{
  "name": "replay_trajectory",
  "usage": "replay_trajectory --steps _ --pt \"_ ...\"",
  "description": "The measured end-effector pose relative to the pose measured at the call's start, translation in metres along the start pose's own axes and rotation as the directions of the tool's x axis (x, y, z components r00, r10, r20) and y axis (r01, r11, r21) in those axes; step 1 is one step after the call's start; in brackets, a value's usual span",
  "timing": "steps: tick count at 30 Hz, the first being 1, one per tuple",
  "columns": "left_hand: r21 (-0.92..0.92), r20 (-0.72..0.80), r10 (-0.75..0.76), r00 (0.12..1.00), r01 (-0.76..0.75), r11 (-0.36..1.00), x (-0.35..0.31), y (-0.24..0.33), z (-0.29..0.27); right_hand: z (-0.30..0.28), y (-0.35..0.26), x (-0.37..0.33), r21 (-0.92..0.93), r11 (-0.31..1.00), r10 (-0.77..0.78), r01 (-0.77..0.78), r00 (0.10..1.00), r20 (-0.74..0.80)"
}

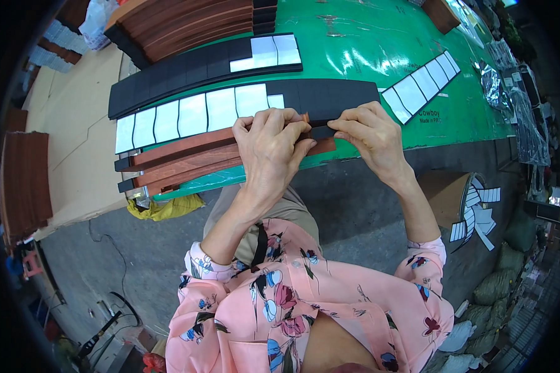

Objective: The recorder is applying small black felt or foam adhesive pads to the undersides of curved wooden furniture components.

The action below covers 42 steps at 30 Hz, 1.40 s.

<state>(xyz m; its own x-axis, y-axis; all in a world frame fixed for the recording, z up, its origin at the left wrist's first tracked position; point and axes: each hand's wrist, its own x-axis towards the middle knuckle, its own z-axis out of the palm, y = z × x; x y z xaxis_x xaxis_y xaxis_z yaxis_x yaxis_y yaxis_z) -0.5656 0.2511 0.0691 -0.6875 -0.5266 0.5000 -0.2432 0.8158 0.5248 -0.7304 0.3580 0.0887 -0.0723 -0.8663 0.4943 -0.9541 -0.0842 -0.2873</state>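
My left hand (270, 146) presses down on the right end of a pair of long brown wooden strips (186, 163) lying at the near edge of the green table (367, 50). My right hand (367, 133) pinches a small black foam pad (322, 131) at that same end, fingertips meeting the left hand's fingers. Just behind the hands lies a long black foam strip (330, 96) whose left part still carries white backing paper squares (193, 115).
A second black foam strip (186, 68) lies farther back, with a stack of brown wooden strips (186, 22) behind it. A white-backed strip (420, 84) lies at the right. A cardboard box (448, 193) with peeled white papers (476, 211) stands on the floor at my right. Yellow cloth (165, 208) hangs below the table edge.
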Motion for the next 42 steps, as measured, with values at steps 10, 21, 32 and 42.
replay_trajectory --steps 10,21,32,42 --pt "0.023 -0.015 0.035 0.999 -0.034 0.999 0.000 -0.001 0.002 -0.003 0.003 -0.001 0.076 0.996 0.036 -0.038 0.999 0.023" --pt "0.052 -0.015 0.066 0.998 -0.065 0.997 -0.001 -0.002 0.004 0.008 0.016 -0.023 0.310 0.929 0.221 -0.202 0.975 -0.027" --pt "0.104 0.016 0.148 0.989 -0.149 0.983 0.000 -0.001 -0.001 0.028 0.006 -0.039 0.676 0.535 0.589 -0.507 0.797 0.131" --pt "0.165 0.044 0.308 0.950 -0.311 0.936 -0.012 -0.007 -0.001 0.031 -0.003 -0.038 0.085 0.990 0.129 -0.111 0.959 -0.251"
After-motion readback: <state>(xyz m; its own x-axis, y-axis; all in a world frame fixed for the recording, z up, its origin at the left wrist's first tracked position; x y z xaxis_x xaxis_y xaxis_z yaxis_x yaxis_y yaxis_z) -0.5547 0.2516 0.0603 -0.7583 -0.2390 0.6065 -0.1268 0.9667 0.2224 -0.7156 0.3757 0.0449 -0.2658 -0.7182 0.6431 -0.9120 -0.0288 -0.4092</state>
